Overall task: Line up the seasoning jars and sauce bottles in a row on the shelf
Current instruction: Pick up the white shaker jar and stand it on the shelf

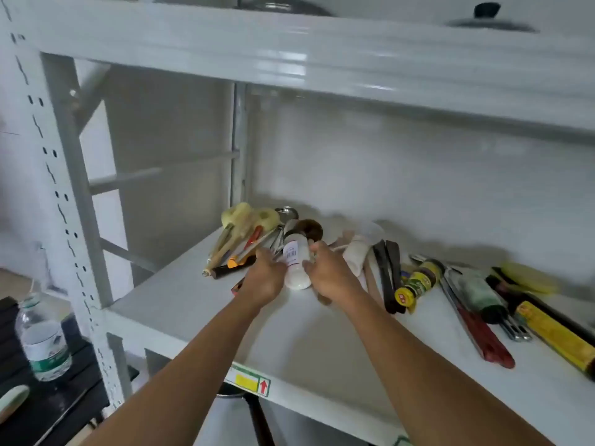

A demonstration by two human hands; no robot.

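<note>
A white seasoning bottle (297, 264) with a barcode label lies tilted at the back of the white shelf (322, 342). My left hand (264, 278) grips its left side and my right hand (328, 274) grips its right side. Further right a small jar with a yellow lid and green-yellow label (418, 282) lies on its side. A dark green bottle (483, 297) lies beyond it. At the far right lies a dark sauce bottle with a yellow label (557, 339).
A pile of utensils with wooden spoons and a peeler (240, 243) sits left of the hands. Black tongs (388, 275), a red-handled tool (486, 336) and a yellow brush (528, 278) lie among the bottles. A water bottle (43, 336) stands on a black stand at lower left.
</note>
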